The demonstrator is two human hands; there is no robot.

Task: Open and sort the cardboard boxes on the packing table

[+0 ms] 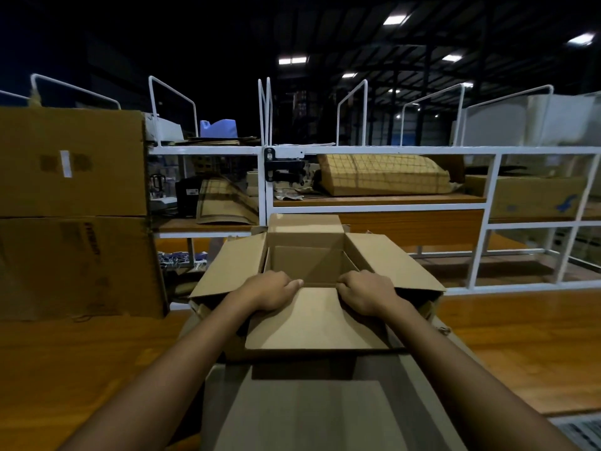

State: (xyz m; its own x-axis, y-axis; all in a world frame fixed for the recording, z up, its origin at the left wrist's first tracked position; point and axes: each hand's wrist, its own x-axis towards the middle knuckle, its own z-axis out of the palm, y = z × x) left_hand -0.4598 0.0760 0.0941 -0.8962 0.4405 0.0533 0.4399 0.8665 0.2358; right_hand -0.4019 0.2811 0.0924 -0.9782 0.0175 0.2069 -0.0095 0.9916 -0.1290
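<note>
Open cardboard box (312, 320) sits mid-surface (65, 369), toward the front edge, flaps open. Left hand (273, 292) and right hand (367, 294) are both on the crease of the near flap, one toward each near corner of the box. Each grip is closed on the box rim with fingers curled over it; the tips are hidden inside, probably hooked on the near wall. Grey cardboard piece (309, 405) lies just in front of the box at the front edge. Two big boxes (71, 164) are stacked at the left edge. White rack (374, 150) runs along the back edge.
</note>
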